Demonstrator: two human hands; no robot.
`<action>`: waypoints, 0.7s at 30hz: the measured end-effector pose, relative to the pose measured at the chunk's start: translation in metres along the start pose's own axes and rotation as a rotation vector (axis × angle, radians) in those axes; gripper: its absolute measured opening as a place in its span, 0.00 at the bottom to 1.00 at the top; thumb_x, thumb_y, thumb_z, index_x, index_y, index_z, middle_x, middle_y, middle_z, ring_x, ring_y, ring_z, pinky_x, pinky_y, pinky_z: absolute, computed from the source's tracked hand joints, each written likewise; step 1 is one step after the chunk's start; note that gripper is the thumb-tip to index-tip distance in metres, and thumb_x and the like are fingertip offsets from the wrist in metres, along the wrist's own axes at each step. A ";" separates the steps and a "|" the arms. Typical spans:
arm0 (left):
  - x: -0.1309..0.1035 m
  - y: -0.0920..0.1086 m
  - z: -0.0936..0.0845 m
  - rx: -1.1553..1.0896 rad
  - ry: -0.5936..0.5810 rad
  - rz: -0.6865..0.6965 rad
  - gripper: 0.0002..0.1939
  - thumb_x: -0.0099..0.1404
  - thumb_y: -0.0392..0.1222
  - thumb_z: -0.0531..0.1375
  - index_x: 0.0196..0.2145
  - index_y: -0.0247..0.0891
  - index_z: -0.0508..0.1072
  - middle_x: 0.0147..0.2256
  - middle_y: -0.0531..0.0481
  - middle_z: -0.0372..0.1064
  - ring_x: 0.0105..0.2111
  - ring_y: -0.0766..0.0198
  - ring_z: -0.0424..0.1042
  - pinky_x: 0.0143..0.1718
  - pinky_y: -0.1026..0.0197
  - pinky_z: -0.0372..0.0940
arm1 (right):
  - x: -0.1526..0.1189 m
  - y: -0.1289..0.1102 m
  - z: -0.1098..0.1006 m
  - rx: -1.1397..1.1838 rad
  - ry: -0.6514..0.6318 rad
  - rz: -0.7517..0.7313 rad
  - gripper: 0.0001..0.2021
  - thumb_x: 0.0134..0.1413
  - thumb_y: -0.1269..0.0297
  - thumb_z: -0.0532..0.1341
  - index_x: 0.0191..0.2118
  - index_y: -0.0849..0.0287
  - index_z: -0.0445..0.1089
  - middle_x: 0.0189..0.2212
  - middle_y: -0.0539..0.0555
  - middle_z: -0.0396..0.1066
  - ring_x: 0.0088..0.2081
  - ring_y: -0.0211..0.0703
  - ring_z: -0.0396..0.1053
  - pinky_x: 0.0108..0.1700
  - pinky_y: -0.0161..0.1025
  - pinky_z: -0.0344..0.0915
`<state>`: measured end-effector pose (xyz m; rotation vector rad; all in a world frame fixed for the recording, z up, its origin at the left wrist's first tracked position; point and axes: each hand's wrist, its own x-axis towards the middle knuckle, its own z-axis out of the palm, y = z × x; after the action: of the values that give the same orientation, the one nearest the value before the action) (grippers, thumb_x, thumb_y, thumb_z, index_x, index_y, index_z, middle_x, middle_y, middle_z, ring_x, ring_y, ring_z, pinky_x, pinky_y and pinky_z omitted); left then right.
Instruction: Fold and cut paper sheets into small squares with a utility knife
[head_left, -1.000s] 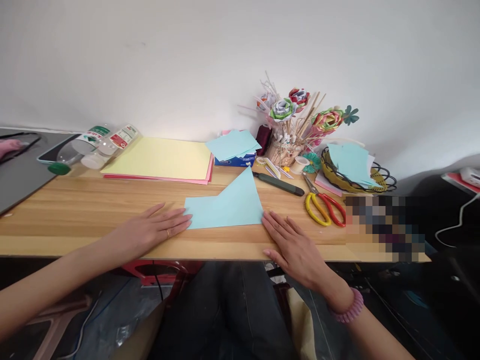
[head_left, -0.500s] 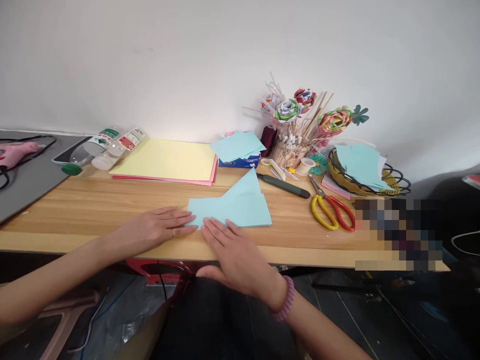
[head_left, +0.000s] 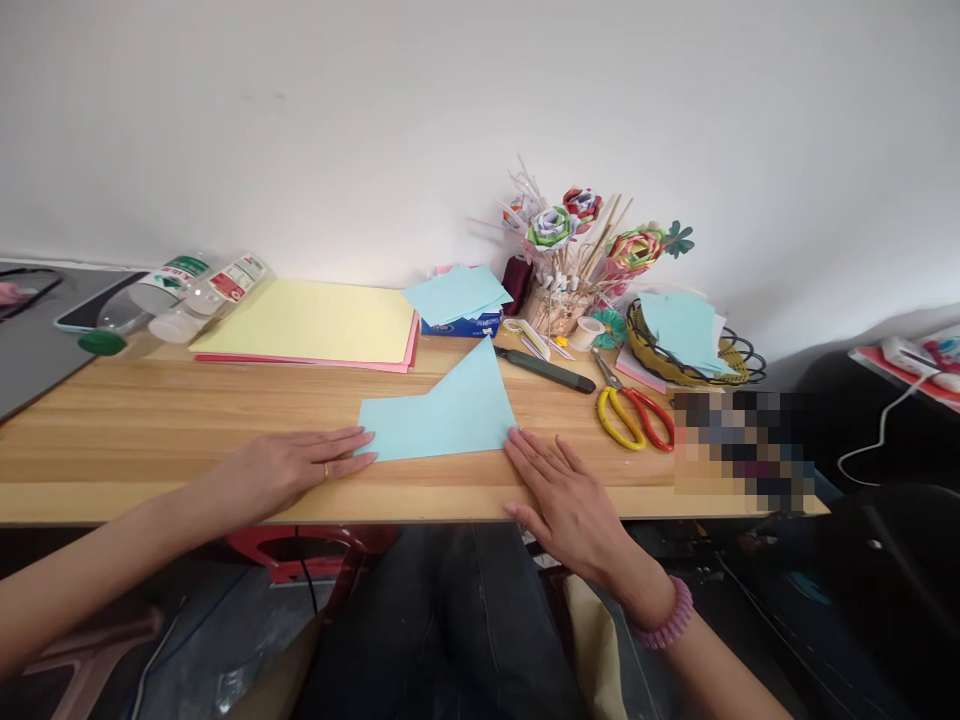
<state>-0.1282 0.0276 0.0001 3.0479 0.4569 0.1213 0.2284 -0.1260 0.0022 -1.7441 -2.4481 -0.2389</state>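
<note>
A folded light blue paper [head_left: 442, 410] lies flat near the table's front edge, one pointed part reaching up and back. My left hand [head_left: 300, 462] rests with its fingers stretched out, the tips on the paper's left end. At the paper's lower right corner lie the fingertips of my right hand [head_left: 566, 500], which is flat with its thumb spread. Neither hand grips anything. Behind the paper is a dark green cutter [head_left: 547, 370]. To the right of it are scissors [head_left: 626, 405] with one yellow and one red handle.
Yellow and pink sheets [head_left: 315, 320] lie at the back left beside two plastic bottles [head_left: 176, 295]. Blue sheets [head_left: 457, 294] top a blue box. Farther right stand paper flowers [head_left: 555, 228] in a holder and a basket [head_left: 652, 350] with blue papers.
My right hand has slid right along the paper's lower edge to its right corner. The paper's right side now lies closed along one edge. The view has shifted slightly right.
</note>
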 end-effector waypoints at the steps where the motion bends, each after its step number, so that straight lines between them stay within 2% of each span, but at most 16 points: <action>1: -0.001 0.000 0.001 0.002 0.001 -0.007 0.30 0.70 0.30 0.44 0.64 0.56 0.45 0.63 0.55 0.50 0.60 0.62 0.59 0.57 0.56 0.60 | -0.002 0.000 0.000 -0.016 0.009 0.012 0.29 0.64 0.52 0.47 0.64 0.66 0.51 0.63 0.59 0.51 0.63 0.49 0.50 0.61 0.56 0.50; 4: -0.008 0.003 0.005 0.011 0.010 -0.024 0.31 0.69 0.30 0.45 0.64 0.57 0.46 0.63 0.55 0.51 0.59 0.61 0.60 0.56 0.55 0.61 | -0.006 0.004 -0.001 -0.059 0.040 0.048 0.27 0.64 0.53 0.48 0.63 0.64 0.52 0.62 0.57 0.54 0.63 0.51 0.51 0.59 0.57 0.53; 6: -0.016 0.008 0.004 0.020 0.041 -0.017 0.31 0.68 0.30 0.46 0.64 0.56 0.48 0.62 0.55 0.53 0.58 0.60 0.61 0.56 0.54 0.61 | -0.006 0.012 -0.001 -0.082 0.066 0.078 0.24 0.64 0.54 0.47 0.61 0.61 0.58 0.60 0.56 0.59 0.61 0.50 0.55 0.59 0.54 0.55; 9: -0.024 0.016 -0.005 -0.004 0.103 0.060 0.31 0.66 0.32 0.50 0.63 0.54 0.52 0.58 0.54 0.61 0.55 0.58 0.66 0.55 0.55 0.63 | 0.004 0.035 -0.004 -0.127 0.125 0.182 0.20 0.66 0.60 0.46 0.53 0.64 0.67 0.53 0.60 0.68 0.55 0.47 0.64 0.55 0.46 0.61; 11: -0.022 0.019 -0.015 -0.065 0.148 0.117 0.29 0.66 0.33 0.51 0.62 0.53 0.56 0.53 0.54 0.68 0.50 0.60 0.71 0.52 0.59 0.66 | 0.020 0.054 -0.006 -0.167 0.153 0.253 0.19 0.66 0.64 0.46 0.52 0.68 0.66 0.51 0.64 0.69 0.52 0.47 0.66 0.52 0.45 0.64; 13: -0.009 0.021 -0.026 -0.145 0.172 0.158 0.26 0.67 0.32 0.48 0.60 0.51 0.60 0.51 0.54 0.71 0.51 0.62 0.70 0.51 0.61 0.67 | 0.043 0.073 -0.008 -0.208 0.151 0.277 0.18 0.64 0.65 0.50 0.55 0.69 0.63 0.52 0.66 0.67 0.54 0.49 0.64 0.53 0.46 0.63; 16: 0.023 0.020 -0.037 -0.190 0.067 0.222 0.23 0.69 0.32 0.47 0.58 0.48 0.64 0.57 0.55 0.64 0.61 0.60 0.55 0.59 0.56 0.58 | 0.076 0.090 -0.007 -0.275 0.109 0.276 0.18 0.60 0.61 0.58 0.54 0.60 0.63 0.53 0.59 0.64 0.51 0.49 0.65 0.50 0.52 0.64; 18: 0.044 0.021 -0.037 -0.143 -0.031 0.246 0.24 0.69 0.31 0.47 0.59 0.48 0.62 0.60 0.55 0.58 0.64 0.59 0.50 0.62 0.52 0.51 | 0.092 0.095 -0.005 -0.320 0.061 0.269 0.18 0.59 0.59 0.59 0.53 0.59 0.64 0.51 0.57 0.65 0.48 0.47 0.67 0.47 0.52 0.66; 21: 0.067 0.025 -0.029 -0.070 -0.104 0.243 0.25 0.70 0.32 0.47 0.61 0.50 0.59 0.63 0.55 0.52 0.64 0.59 0.48 0.64 0.49 0.44 | 0.099 0.096 -0.002 -0.380 -0.019 0.253 0.17 0.59 0.58 0.59 0.51 0.61 0.65 0.48 0.57 0.66 0.45 0.45 0.68 0.45 0.48 0.67</action>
<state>-0.0592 0.0253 0.0351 3.0089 0.0735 -0.0116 0.2866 -0.0036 0.0284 -2.1888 -2.2720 -0.7003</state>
